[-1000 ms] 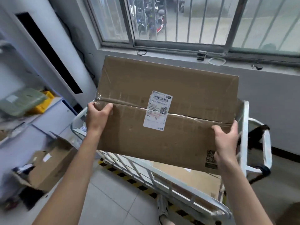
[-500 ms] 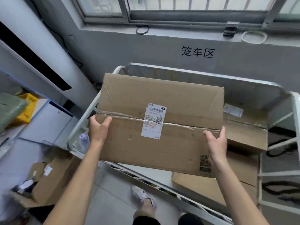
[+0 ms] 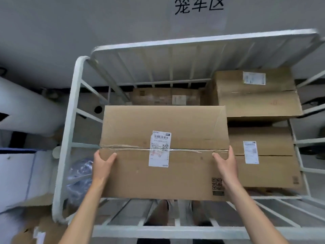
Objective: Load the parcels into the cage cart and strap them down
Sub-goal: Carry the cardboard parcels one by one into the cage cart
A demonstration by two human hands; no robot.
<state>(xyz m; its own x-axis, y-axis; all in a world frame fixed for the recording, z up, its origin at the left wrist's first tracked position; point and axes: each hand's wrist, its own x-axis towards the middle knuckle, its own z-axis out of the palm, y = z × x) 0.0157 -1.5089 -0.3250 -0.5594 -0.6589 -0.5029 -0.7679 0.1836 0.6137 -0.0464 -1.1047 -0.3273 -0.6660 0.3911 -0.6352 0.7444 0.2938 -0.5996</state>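
Dropping from above the rail into the cage cart [image 3: 70, 131] at 9 o'clock, the parcel [image 3: 163, 152], clamped between left hand [image 3: 102, 164] and right hand [image 3: 226, 164], nears stowing

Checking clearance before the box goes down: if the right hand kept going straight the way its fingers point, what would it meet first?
Probably the cage cart's back rails; depth is unclear.
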